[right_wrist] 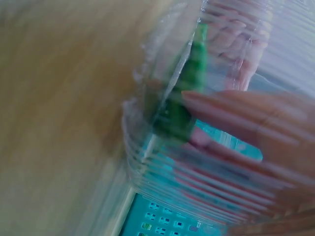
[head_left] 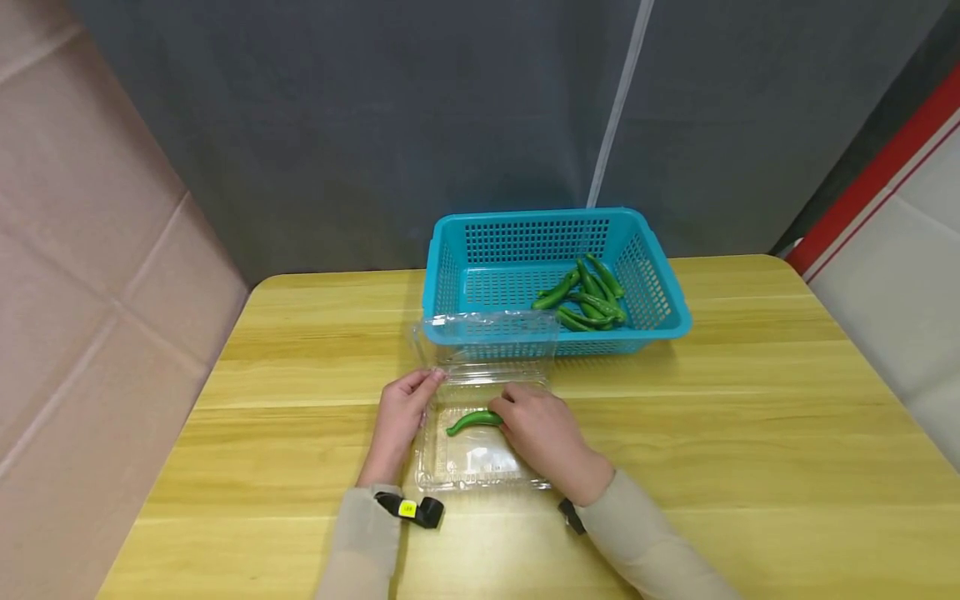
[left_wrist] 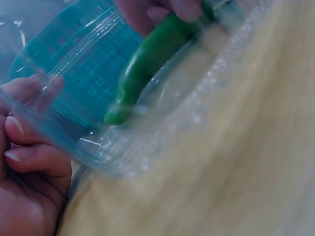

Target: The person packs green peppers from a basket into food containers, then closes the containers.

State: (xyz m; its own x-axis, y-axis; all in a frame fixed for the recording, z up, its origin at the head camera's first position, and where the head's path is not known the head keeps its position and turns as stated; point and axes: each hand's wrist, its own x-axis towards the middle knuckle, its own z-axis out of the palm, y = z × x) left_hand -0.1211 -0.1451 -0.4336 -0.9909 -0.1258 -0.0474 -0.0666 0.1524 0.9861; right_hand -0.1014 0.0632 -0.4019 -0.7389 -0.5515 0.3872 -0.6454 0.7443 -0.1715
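Note:
A clear plastic clamshell box (head_left: 480, 467) lies on the table with its lid (head_left: 491, 333) tipped back against the blue basket. One green chili pepper (head_left: 472, 421) is inside the box, its far end pinched between the thumb and fingers of my right hand (head_left: 543, 433). In the right wrist view the pepper (right_wrist: 189, 78) shows through the ribbed plastic wall. My left hand (head_left: 401, 417) pinches the box's left edge near the hinge; its curled fingers (left_wrist: 37, 157) show beside the plastic in the left wrist view.
Behind the box stands a blue mesh basket (head_left: 555, 218) with several green chili peppers (head_left: 592, 296) in its right half. The wooden table (head_left: 750, 400) extends to both sides. A dark grey partition (head_left: 375, 125) rises behind it.

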